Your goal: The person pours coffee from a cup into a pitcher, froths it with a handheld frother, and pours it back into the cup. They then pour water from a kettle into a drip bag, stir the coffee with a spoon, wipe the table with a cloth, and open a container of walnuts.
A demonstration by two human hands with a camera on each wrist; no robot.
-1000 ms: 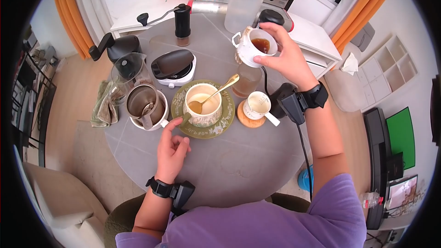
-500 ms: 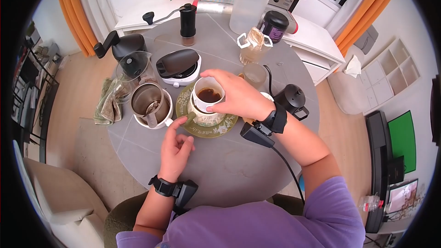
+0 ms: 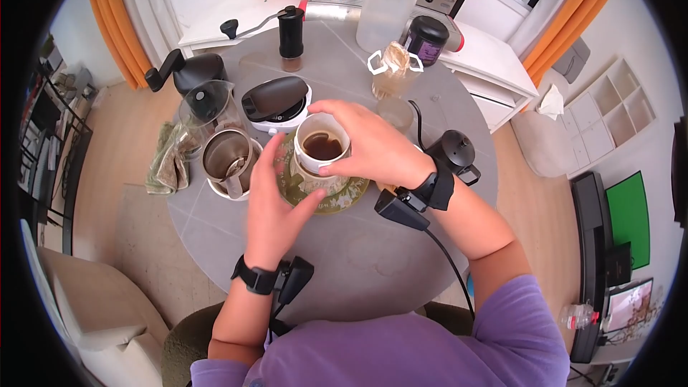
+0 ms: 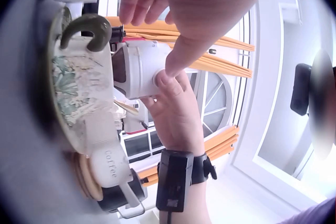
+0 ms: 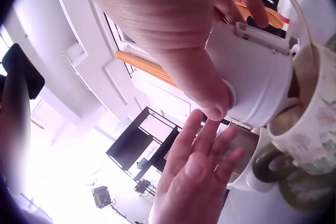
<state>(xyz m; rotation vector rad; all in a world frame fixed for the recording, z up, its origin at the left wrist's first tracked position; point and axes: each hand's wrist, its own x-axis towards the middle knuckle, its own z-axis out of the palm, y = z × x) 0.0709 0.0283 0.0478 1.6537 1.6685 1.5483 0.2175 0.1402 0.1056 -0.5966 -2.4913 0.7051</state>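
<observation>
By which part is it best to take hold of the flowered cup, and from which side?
I would grip the flowered cup by its green handle, coming from the person's left with the left hand. The handle curves outward on that side, while the white cup, held in the right hand, crowds the rim from above.

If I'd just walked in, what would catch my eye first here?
Probably the white cup of brown liquid, held by the right hand above a flower-patterned cup on a green saucer, with the left hand open beside it. Then the bright orange curtains beyond the table, and a vivid green panel at the far right of the head view.
</observation>
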